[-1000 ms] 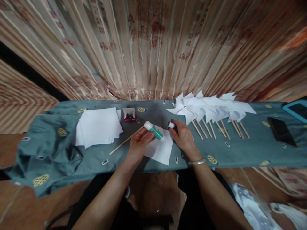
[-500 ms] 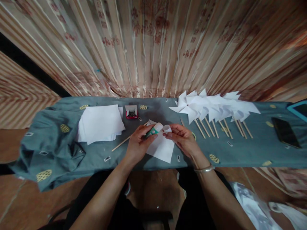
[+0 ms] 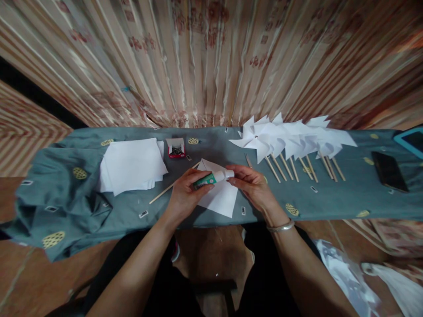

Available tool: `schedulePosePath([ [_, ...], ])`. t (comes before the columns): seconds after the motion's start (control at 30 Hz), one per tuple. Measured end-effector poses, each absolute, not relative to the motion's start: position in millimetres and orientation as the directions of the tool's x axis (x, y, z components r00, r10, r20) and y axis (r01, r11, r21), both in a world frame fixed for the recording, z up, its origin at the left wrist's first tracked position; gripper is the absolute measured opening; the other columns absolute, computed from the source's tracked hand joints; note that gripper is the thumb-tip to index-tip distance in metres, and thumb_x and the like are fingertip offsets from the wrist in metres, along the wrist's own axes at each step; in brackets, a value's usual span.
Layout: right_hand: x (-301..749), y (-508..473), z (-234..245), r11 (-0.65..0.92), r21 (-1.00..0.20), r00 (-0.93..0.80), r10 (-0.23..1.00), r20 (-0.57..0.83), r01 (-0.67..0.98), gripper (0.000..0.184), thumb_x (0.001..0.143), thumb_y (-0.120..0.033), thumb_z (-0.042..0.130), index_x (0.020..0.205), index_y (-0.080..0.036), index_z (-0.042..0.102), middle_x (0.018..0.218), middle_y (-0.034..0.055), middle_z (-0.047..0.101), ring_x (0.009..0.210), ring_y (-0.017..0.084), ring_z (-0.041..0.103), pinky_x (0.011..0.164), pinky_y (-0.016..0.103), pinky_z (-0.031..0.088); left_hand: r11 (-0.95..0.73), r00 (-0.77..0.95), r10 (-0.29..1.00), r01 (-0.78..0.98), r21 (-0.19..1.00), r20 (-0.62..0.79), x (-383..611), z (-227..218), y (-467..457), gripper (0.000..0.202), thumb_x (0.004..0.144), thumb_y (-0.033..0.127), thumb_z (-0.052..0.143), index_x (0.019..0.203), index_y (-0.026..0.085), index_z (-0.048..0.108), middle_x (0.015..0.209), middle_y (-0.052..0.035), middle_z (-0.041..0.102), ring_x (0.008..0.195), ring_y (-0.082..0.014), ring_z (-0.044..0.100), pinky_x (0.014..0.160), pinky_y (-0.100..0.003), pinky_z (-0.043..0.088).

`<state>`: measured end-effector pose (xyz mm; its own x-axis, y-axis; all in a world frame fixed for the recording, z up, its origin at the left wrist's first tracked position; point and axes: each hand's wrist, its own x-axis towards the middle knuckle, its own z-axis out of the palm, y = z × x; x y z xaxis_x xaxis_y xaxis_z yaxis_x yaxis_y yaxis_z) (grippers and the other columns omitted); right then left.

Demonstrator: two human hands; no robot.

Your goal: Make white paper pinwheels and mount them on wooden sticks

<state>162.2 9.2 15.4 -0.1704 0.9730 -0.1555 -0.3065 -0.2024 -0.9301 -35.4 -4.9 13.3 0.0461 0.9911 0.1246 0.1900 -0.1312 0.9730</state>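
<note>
My left hand [image 3: 185,193] is closed around a green and white glue stick [image 3: 211,178], held sideways above a white paper square [image 3: 222,200]. My right hand [image 3: 253,185] pinches the white cap [image 3: 229,175] at the stick's right end, where cap and stick meet. Both hands hover over the grey-green cloth [image 3: 330,198] that covers the table. A thin wooden stick [image 3: 161,193] lies just left of my left hand.
A stack of white paper [image 3: 132,165] lies to the left, with a small red box of pins [image 3: 176,147] beside it. A row of white paper pinwheels on sticks [image 3: 291,141] lies to the right. A black phone [image 3: 386,169] and a blue tablet [image 3: 411,141] sit far right.
My right hand picked up the white cap from the cloth and brought it to the glue stick's tip. My left hand turned the stick sideways to meet it.
</note>
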Motion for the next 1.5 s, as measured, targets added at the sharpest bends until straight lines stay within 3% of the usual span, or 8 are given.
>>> schedulePosePath([
  [0.3, 163.3, 9.8, 16.0, -0.166, -0.952, -0.194, 0.974, -0.118, -0.257, 0.030, 0.063, -0.024, 0.085, 0.092, -0.027, 0.077, 0.087, -0.0020, 0.077, 0.080, 0.013, 0.068, 0.076, 0.027, 0.056, -0.177, 0.090, 0.984, 0.289, 0.941, 0.157, -41.8, 10.9, -3.7, 0.027, 0.071, 0.024, 0.076, 0.098, 0.022, 0.077, 0.101, -0.0054, 0.070, 0.092, -0.0186, 0.066, 0.087, -0.032, 0.053],
  [0.63, 165.3, 9.2, 16.9, -0.171, -0.965, -0.259, 0.959, -0.116, -0.201, 0.030, 0.065, -0.025, 0.084, 0.093, -0.028, 0.077, 0.088, -0.0025, 0.076, 0.077, 0.012, 0.065, 0.073, 0.026, 0.054, -0.196, 0.120, 0.978, 0.273, 0.942, 0.169, -40.9, 11.5, -5.0, 0.027, 0.071, 0.021, 0.076, 0.097, 0.022, 0.077, 0.098, -0.0048, 0.069, 0.089, -0.0177, 0.067, 0.082, -0.031, 0.054],
  [0.97, 167.5, 7.6, 10.7, -0.174, -0.977, -0.314, 0.941, -0.128, -0.121, 0.027, 0.067, -0.030, 0.084, 0.092, -0.025, 0.077, 0.075, -0.0027, 0.072, 0.061, 0.009, 0.058, 0.055, 0.021, 0.046, -0.246, 0.187, 0.964, 0.358, 0.901, 0.190, -38.3, 11.7, -8.7, 0.025, 0.075, 0.018, 0.074, 0.099, 0.020, 0.075, 0.098, -0.0056, 0.068, 0.089, -0.0177, 0.066, 0.082, -0.030, 0.054],
  [1.27, 165.0, 6.8, 7.1, -0.129, -0.992, -0.372, 0.921, -0.118, -0.005, 0.029, 0.065, -0.033, 0.084, 0.089, -0.021, 0.076, 0.084, 0.0013, 0.075, 0.070, 0.012, 0.064, 0.065, 0.026, 0.053, -0.367, 0.252, 0.927, 0.462, 0.807, 0.277, -35.3, 3.0, -10.2, 0.026, 0.080, 0.020, 0.070, 0.106, 0.020, 0.073, 0.105, -0.0069, 0.069, 0.097, -0.0196, 0.066, 0.090, -0.034, 0.054],
  [1.37, 170.8, 13.2, 3.8, -0.106, -0.994, -0.294, 0.950, -0.101, -0.001, 0.029, 0.067, -0.037, 0.082, 0.091, -0.022, 0.075, 0.084, 0.0015, 0.074, 0.070, 0.014, 0.064, 0.065, 0.028, 0.053, -0.351, 0.209, 0.936, 0.475, 0.807, 0.284, -37.3, 4.2, -8.8, 0.051, 0.077, 0.021, 0.073, 0.126, 0.021, 0.061, 0.120, -0.0086, 0.065, 0.106, -0.0217, 0.064, 0.093, -0.038, 0.053],
  [1.5, 183.6, 32.9, -8.6, 0.015, -0.998, 0.038, 0.999, 0.017, 0.067, 0.029, 0.070, -0.041, 0.077, 0.091, -0.022, 0.073, 0.080, 0.0007, 0.072, 0.068, 0.015, 0.061, 0.062, 0.028, 0.050, -0.333, 0.123, 0.941, 0.517, 0.789, 0.317, -44.2, 1.3, -6.3, 0.066, 0.076, 0.024, 0.074, 0.137, 0.025, 0.049, 0.131, -0.0096, 0.059, 0.104, -0.0217, 0.064, 0.091, -0.041, 0.054],
])
